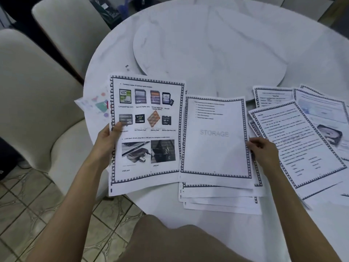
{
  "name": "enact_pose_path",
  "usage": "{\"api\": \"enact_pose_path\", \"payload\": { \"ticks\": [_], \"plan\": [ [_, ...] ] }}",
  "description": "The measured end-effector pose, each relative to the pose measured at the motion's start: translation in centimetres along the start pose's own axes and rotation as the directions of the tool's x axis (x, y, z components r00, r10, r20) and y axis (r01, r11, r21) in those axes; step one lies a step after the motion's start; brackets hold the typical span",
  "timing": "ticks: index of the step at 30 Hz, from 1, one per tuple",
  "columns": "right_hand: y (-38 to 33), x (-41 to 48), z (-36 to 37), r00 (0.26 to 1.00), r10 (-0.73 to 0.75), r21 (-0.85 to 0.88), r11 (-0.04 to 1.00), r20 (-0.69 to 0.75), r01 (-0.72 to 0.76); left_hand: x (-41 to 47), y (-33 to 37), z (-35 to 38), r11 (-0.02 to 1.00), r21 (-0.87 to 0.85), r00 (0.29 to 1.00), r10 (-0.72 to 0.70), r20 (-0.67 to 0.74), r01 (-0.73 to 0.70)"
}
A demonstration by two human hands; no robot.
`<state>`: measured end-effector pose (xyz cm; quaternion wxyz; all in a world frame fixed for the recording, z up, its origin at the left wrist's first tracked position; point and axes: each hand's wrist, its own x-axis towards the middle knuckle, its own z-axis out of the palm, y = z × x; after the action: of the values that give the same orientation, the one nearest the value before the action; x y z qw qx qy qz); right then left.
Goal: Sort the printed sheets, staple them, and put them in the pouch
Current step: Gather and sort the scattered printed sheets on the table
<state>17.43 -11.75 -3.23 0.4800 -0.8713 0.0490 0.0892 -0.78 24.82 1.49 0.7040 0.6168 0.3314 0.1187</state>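
Fingers (118,127) of the left hand (105,142) are pinching the left edge of a picture sheet (147,129), its long side running away from the person. Fingers of the right hand (264,150) are gripping the right edge of the STORAGE sheet (215,137), lying likewise atop a stack (221,201) on the bench (207,44).

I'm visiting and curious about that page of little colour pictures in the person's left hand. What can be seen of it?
The picture sheet is white paper with a dark patterned border. It shows two rows of captioned memory cards above two USB port photos. The left hand pinches its left edge, thumb on top. Its lower left corner juts past the table edge.
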Motion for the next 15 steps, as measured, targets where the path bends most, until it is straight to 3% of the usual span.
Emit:
{"api": "enact_pose_path", "payload": {
  "ticks": [9, 15],
  "plan": [
    [1.0, -0.2, -1.6, 0.992, -0.095, -0.228, 0.971, -0.085, 0.073, 0.2, -0.2, -1.1, 1.0, -0.006, 1.0, 0.026, -0.013, -0.026],
    [-1.9, -0.7, -0.1, 0.986, -0.15, -0.137, 0.981, -0.07, 0.14, 0.2, -0.3, -1.3, 0.999, -0.024, 0.999, 0.037, -0.012, -0.038]
  ]
}}
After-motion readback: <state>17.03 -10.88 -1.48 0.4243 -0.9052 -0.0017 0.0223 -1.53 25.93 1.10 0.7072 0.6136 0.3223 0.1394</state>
